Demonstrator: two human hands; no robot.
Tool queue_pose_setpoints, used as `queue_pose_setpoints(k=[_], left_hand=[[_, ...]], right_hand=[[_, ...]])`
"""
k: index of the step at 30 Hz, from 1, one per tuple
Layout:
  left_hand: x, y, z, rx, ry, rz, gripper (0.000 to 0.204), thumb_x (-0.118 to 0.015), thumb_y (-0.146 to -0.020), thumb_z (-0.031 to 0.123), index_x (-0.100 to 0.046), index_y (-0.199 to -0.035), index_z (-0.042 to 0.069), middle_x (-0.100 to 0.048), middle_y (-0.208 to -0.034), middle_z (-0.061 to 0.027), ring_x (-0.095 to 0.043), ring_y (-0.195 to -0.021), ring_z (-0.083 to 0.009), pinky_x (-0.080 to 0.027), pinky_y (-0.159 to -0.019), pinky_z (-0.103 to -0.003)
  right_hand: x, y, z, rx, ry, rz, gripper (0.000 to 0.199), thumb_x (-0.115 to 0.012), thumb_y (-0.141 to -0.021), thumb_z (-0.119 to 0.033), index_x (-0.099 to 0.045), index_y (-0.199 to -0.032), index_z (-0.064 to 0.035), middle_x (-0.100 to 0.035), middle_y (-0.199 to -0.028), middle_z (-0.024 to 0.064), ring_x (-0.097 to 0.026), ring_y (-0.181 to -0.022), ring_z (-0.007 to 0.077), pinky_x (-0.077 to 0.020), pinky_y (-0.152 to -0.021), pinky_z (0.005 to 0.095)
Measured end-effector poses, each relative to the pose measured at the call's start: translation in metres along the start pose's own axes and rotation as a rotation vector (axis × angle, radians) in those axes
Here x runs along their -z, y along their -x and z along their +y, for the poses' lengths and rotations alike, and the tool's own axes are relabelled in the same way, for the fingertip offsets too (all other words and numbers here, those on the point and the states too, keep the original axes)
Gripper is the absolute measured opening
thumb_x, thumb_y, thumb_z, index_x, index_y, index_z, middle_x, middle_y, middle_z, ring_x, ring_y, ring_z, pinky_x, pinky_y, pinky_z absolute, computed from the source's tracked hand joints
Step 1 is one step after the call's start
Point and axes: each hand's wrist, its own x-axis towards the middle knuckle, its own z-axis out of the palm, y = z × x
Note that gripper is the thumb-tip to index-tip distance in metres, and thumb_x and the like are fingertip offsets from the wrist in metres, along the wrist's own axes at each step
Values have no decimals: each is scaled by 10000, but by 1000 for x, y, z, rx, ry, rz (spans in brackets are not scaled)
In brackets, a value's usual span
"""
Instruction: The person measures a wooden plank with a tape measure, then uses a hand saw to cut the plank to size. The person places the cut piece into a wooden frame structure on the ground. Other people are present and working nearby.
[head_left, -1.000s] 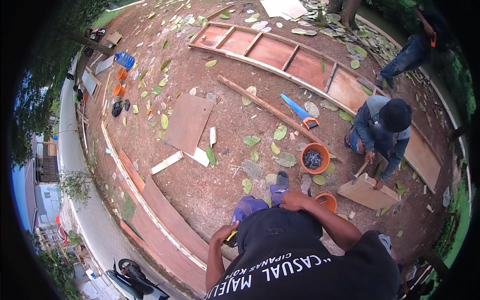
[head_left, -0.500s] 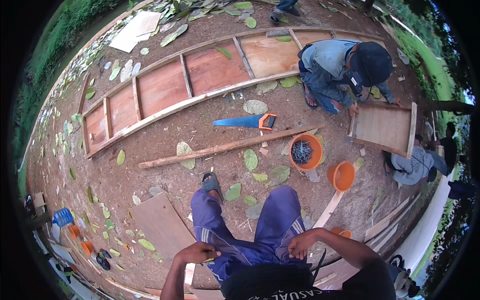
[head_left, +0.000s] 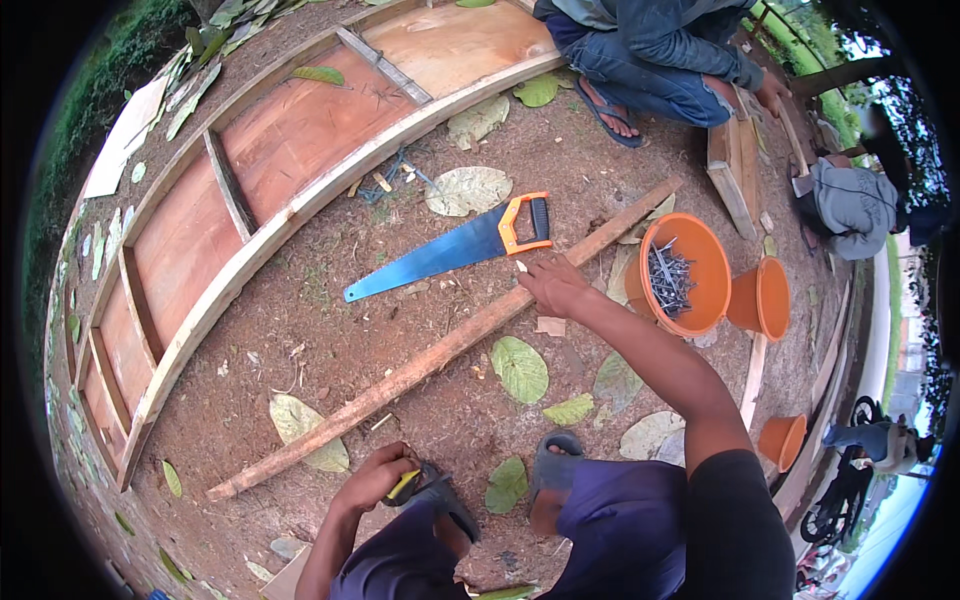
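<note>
2 hands: right hand (head_left: 552, 285) spread on the wooden batten (head_left: 440, 357) (saw (head_left: 450, 248) just beyond); left hand (head_left: 378, 478) grips a yellow tool (head_left: 405, 485).

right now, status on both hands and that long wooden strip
Right hand open on long wooden strip. Left hand shut on yellow-black tool. Handsaw just beyond strip.

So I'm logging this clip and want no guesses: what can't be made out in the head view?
- Tool in the left hand: fingers cover all but a yellow tip.
- Right hand: whether it touches the wooden batten, unclear.
- Second orange bucket: contents hidden by its rim.
- Crouching person: cut off by the top edge.
</note>
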Motion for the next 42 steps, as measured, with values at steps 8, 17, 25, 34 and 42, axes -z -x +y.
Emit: queue_pose_setpoints(k=[8, 17, 25, 34, 42], left_hand=[[-40, -72, -88, -298, -88, -236, 282, -594, -958, 267, -680, -1098, 38, -667, -1036, -87, -594, -1043, -204, -464, -932, -350], [-40, 9, -115, -403, 374, 537, 302, -607, -944, 290, -704, -1060, 28, -677, -938, -61, -597, -889, -176, -478, -801, -343], [-87, 5, -189, -518, 584, 710, 218, -673, -954, 231, -711, -1061, 45, -687, -944, -9, -617, -908, -110, -507, -806, -332], [65, 128, -127, -653, 163, 930, 234, -639, -945, 224, -694, -986, 1, -687, -855, -27, -617, -839, -105, -491, -763, -277], [170, 119, -145, -632, 605, 449, 162, -628, -953, 157, -666, -997, 6, -706, -880, -82, -650, -790, -142, -529, -737, -308]], right_hand=[[29, -36, -25, 299, 111, 40, 439, -787, -811, -390, -605, -1050, -70, -659, -1080, 94, -614, -1101, 279, -471, -957, 446], [40, -83, -203, 713, 105, 189, 501, -798, -799, -447, -638, -1049, -43, -675, -978, 134, -652, -999, 330, -482, -936, 483], [66, -55, -247, 694, -70, 144, 535, -733, -893, -469, -622, -1070, 24, -704, -1011, 246, -702, -928, 431, -563, -806, 564], [113, -63, -282, 750, -131, 406, 519, -743, -890, -466, -643, -1093, 1, -682, -932, 202, -688, -834, 380, -559, -741, 512], [223, -236, -415, 815, 126, 832, 308, -704, -880, -349, -589, -887, -63, -587, -813, 81, -603, -778, 230, -512, -672, 369]])
